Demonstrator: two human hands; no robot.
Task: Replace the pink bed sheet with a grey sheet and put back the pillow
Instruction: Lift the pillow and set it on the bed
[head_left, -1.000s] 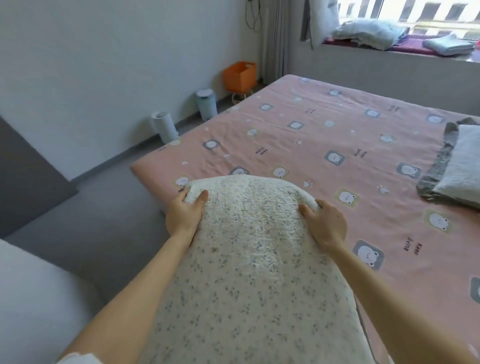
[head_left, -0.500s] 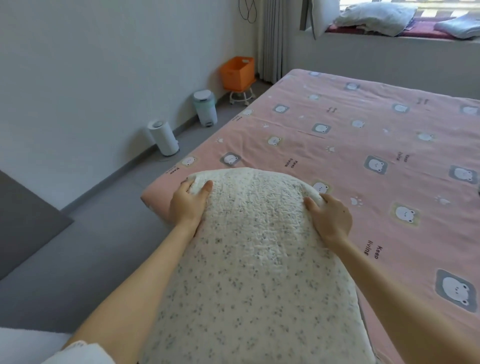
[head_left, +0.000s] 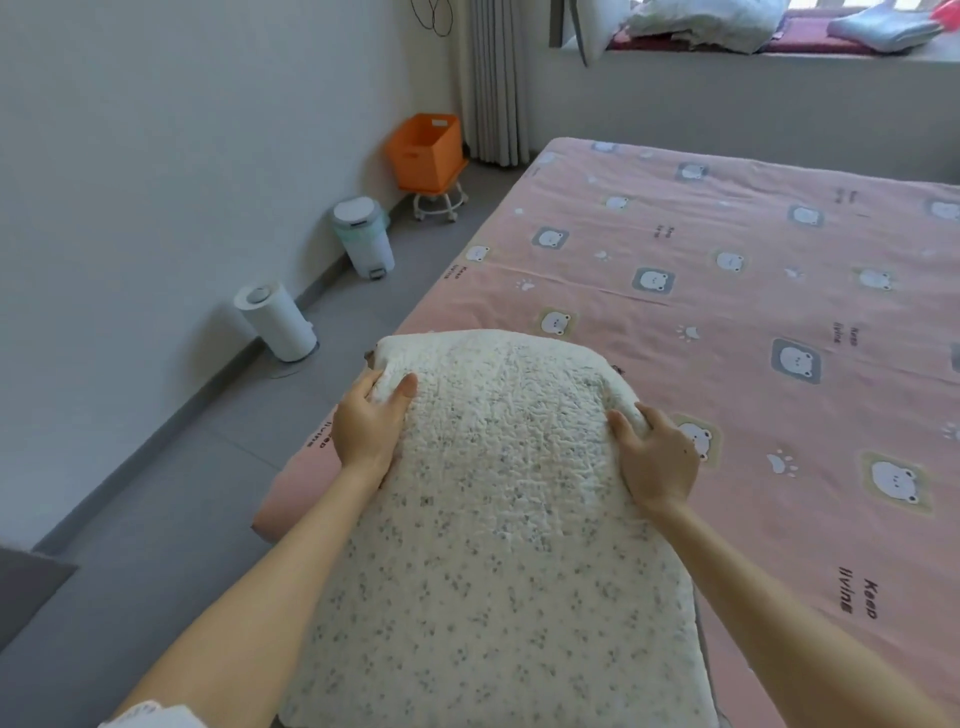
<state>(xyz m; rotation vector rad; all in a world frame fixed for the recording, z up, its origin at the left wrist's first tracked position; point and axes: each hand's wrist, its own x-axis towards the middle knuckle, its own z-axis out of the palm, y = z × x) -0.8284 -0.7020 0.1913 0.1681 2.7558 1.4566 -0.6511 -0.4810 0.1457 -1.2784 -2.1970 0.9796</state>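
A cream pillow (head_left: 498, 519) with small grey flecks is held out in front of me over the near left corner of the bed. My left hand (head_left: 369, 421) grips its left edge, thumb on top. My right hand (head_left: 657, 457) grips its right edge, fingers curled round the side. The pink bed sheet (head_left: 727, 291), printed with little bear squares, covers the whole mattress. No grey sheet is in view.
Along the left wall stand a white cylinder (head_left: 278, 322), a small pedal bin (head_left: 363, 236) and an orange box (head_left: 428, 150) on a wheeled stool. Grey floor runs between wall and bed. Folded bedding (head_left: 701, 21) lies on the window ledge.
The view has swung left and the pillow has moved with both hands toward the bed's left corner. The grey pillow seen at the right edge a second ago is out of view.
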